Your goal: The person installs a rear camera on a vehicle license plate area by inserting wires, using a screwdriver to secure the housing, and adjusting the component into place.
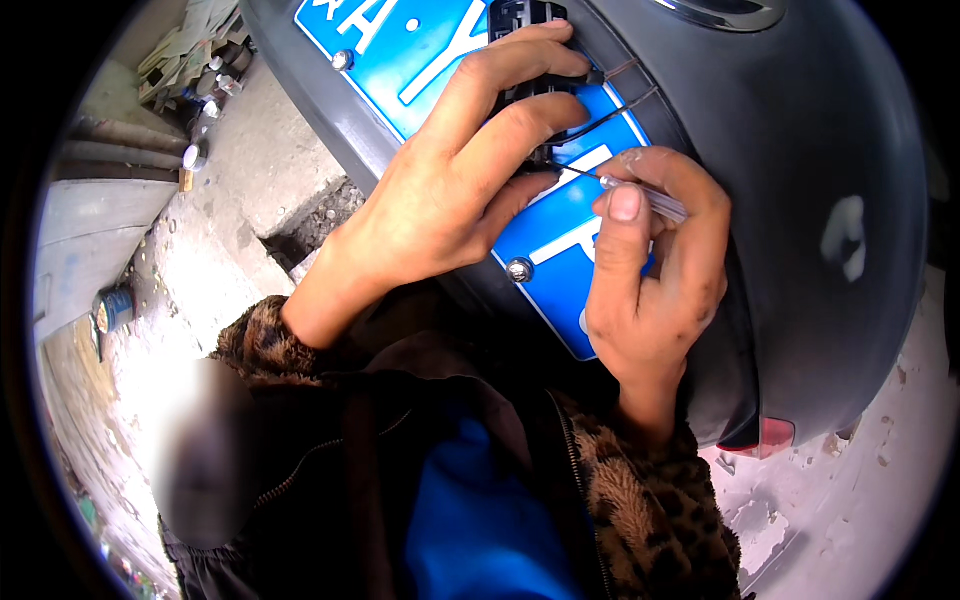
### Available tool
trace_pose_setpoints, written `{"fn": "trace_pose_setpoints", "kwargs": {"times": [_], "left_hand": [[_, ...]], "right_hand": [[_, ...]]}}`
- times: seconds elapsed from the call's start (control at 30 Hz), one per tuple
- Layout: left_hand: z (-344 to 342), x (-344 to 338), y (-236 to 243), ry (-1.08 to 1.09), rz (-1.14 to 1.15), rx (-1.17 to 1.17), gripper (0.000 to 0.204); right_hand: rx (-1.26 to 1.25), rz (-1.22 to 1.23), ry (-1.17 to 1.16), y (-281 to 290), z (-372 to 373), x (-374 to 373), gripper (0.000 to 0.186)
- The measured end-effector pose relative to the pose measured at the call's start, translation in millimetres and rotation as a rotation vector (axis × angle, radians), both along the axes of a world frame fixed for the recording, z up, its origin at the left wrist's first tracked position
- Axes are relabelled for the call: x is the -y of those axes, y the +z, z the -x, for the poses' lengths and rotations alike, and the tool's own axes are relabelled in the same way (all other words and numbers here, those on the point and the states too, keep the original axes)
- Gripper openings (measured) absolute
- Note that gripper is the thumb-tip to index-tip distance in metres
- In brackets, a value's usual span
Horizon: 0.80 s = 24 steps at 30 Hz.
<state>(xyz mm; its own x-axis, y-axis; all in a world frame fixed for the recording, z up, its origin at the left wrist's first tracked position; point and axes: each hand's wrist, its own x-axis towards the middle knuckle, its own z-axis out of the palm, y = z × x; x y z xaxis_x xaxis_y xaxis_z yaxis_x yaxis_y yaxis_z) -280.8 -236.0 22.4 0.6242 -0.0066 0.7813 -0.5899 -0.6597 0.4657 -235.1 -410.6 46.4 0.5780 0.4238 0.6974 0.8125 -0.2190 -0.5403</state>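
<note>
Left hand [420, 205] is clamping the black plastic housing [540, 90] over the blue licence plate [535, 235]; right hand [650, 295], pinching a clear-handled screwdriver [662, 203], is probably best keeping light, aligned pressure.

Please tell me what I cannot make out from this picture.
In the head view:
- Black plastic fitting: partly hidden by the fingers of the left grip.
- Slim, clear-handled tool: handle partly covered by the right grip; its tip is too small and dark to read.
- Blue rectangular plate with white characters: cut off by the top edge.
- Shiny oval badge: cut off there too.
</note>
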Motion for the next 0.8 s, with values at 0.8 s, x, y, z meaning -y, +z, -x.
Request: {"fn": "trace_pose_setpoints", "kwargs": {"times": [0.8], "left_hand": [[-4.7,-7.6,-5.2,-0.015,-0.078,0.062,0.060]], "right_hand": [[-0.072,0.220,-0.210,18.6,8.9,4.8,0.017]]}}
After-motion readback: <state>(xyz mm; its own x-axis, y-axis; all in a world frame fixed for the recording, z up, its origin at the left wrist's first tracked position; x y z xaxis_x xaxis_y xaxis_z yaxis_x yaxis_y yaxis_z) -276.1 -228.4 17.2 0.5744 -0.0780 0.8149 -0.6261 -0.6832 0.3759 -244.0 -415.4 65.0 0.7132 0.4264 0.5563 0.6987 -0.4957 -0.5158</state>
